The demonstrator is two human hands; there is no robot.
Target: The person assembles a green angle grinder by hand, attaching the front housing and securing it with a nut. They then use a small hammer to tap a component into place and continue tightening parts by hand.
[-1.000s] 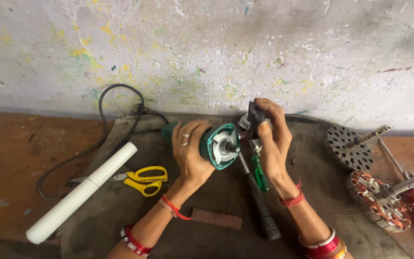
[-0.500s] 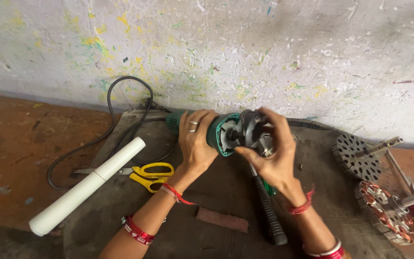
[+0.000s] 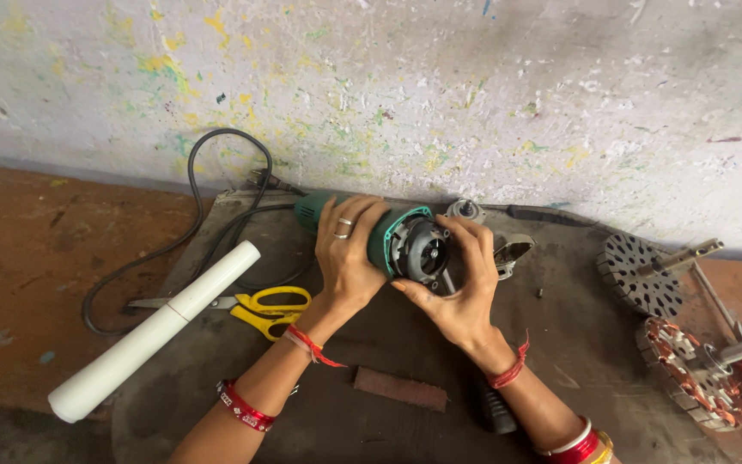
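My left hand (image 3: pixel 347 255) wraps around the green body of a power tool (image 3: pixel 384 239), an angle grinder lying on a dark mat (image 3: pixel 319 412). The tool's open front end shows a round grey fan and bearing. My right hand (image 3: pixel 455 288) cups that open end, fingers on its rim. A detached grey gear-head part (image 3: pixel 513 253) lies just right of my right hand. The tool's black cord (image 3: pixel 203 223) loops away to the left.
Yellow-handled scissors (image 3: pixel 264 308) and a white plastic pipe (image 3: pixel 156 331) lie left on the mat. A small brown strip (image 3: pixel 401 388) lies in front. Two motor rotors with shafts (image 3: pixel 646 273) (image 3: pixel 697 378) lie at right. A paint-spattered wall (image 3: pixel 440 86) stands behind.
The gear-head piece and green-handled screwdriver that my right hand held against the tool are no longer in it; the grey part now lies to the right. My right hand now cups the open end.
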